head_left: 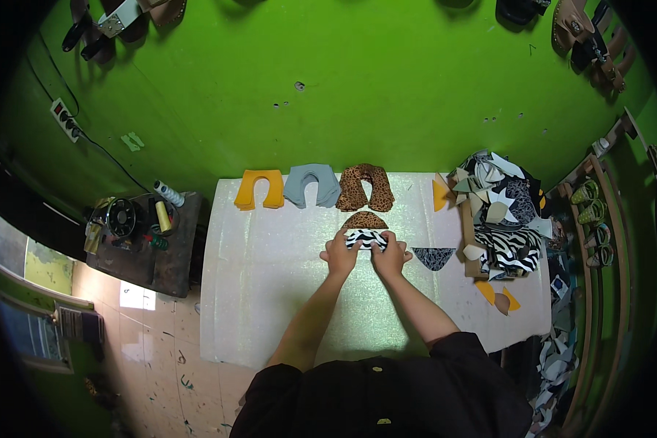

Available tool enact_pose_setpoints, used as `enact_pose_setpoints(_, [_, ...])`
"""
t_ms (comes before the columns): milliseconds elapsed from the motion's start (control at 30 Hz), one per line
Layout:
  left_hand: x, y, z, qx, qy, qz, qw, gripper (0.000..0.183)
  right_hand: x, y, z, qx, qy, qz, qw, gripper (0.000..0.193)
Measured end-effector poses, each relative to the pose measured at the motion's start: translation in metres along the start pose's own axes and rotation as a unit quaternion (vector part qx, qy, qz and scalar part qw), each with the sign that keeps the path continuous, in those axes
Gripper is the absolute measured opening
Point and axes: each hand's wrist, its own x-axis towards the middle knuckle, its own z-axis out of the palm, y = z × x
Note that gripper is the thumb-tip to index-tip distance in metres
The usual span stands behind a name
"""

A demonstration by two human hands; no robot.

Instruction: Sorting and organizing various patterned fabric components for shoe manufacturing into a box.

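My left hand (339,255) and my right hand (389,255) are together near the middle of the table. Between them they grip a zebra-striped piece (366,236) by its two ends, thumbs toward each other. Whether it is one layer or a small stack, I cannot tell. Just beyond it lies a half-round leopard-print piece (365,219), its near edge hidden by the striped one. To the right of my right hand rests a black-and-grey patterned half-round piece (434,258). Farther back, U-shaped pieces lie in a row: yellow (250,191), grey (327,188) and leopard-print (349,191).
At the table's right, a box (469,230) overflows with scraps (509,252). Yellow offcuts (439,196) lie near it. A dark sewing-machine stand (160,266) with thread cones (169,193) stands left. The green wall (387,95) bounds the table's far side; shoes hang above.
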Motion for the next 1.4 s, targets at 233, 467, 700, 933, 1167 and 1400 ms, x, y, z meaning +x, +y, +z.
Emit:
enact_pose_setpoints(233, [-0.004, 0.008, 0.001, 0.080, 0.034, 0.041, 0.995, 0.055, -0.004, -0.015, -0.003, -0.039, -0.020, 0.011, 0.999, 0.040])
enact_pose_setpoints(467, [-0.007, 0.012, -0.002, 0.130, 0.022, -0.041, 0.990, 0.059, 0.004, -0.016, -0.002, -0.075, -0.007, 0.032, 0.997, 0.052])
enact_pose_setpoints(700, [-0.014, 0.003, -0.013, 0.098, 0.058, 0.082, 0.990, 0.054, 0.001, -0.006, -0.011, -0.021, 0.029, -0.073, 0.997, 0.042])
enact_pose_setpoints(933, [-0.040, -0.009, -0.006, 0.309, -0.012, 0.289, 0.906, 0.047, -0.019, 0.003, -0.016, -0.132, 0.005, -0.204, 0.970, 0.030])
enact_pose_setpoints(1167, [-0.043, 0.006, -0.011, 0.295, -0.094, 0.237, 0.921, 0.051, -0.035, 0.010, -0.035, -0.103, 0.010, -0.219, 0.970, 0.042])
enact_pose_setpoints(1400, [-0.095, 0.018, -0.011, 0.236, -0.054, 0.264, 0.934, 0.054, -0.098, 0.053, -0.066, 0.008, 0.055, -0.190, 0.980, 0.042])
